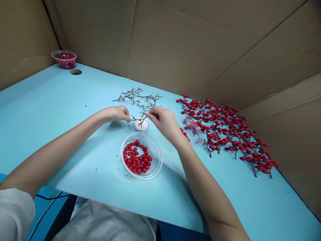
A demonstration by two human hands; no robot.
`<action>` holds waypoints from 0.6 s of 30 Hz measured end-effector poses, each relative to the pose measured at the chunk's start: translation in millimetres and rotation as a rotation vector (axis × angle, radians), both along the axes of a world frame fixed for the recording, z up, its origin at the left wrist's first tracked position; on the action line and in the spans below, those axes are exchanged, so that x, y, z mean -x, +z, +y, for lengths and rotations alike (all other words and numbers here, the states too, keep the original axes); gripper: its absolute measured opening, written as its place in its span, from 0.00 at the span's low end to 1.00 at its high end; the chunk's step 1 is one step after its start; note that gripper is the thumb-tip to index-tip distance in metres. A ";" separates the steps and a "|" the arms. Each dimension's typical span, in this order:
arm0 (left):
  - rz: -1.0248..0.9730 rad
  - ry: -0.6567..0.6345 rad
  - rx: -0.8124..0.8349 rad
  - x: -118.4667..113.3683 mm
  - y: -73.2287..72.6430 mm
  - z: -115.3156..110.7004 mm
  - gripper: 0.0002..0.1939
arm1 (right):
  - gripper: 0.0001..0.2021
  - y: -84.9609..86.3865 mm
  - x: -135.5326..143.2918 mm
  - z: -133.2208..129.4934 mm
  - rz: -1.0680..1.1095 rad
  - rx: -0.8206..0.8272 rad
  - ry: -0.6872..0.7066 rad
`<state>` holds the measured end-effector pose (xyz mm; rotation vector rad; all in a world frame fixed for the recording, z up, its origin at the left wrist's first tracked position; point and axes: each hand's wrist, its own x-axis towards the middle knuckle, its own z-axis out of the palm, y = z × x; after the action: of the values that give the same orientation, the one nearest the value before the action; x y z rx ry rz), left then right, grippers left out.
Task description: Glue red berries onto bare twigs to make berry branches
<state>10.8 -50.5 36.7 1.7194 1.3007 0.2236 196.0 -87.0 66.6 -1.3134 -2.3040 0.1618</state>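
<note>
A bare brown artificial twig (140,119) stretches between my two hands, just over a small white tub (142,126). My left hand (119,113) is closed around the twig's stem end. On its other side my right hand (162,121) pinches a forked tip between thumb and forefinger. Nearer to me stands a round clear plastic bowl (156,169) with many loose red berries (137,160) in it. Behind the hands lie several more bare twigs (134,95).
Many berry-covered branches (220,130) spread over the table's right side. A clear container (197,134) with small red berries lies beside them. At the far left corner stands another tub of berries (65,62) near a round cable hole (75,72). Cardboard walls (163,43) enclose the table.
</note>
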 end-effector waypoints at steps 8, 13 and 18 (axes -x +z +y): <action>-0.168 0.001 -0.126 5.9 33.7 -8.2 0.06 | 0.07 36.0 -16.4 -18.6 0.004 0.080 0.028; -0.342 0.020 -0.304 7.1 61.7 -26.2 0.07 | 0.06 52.6 -18.5 -39.3 0.032 0.018 0.023; -0.533 0.081 -0.439 5.0 75.8 -41.0 0.06 | 0.06 57.9 -15.9 -56.2 0.136 -0.144 -0.003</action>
<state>5.8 -91.4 112.5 1.7882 0.9626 1.0040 211.9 -143.3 124.5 -1.1962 -2.1573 0.0791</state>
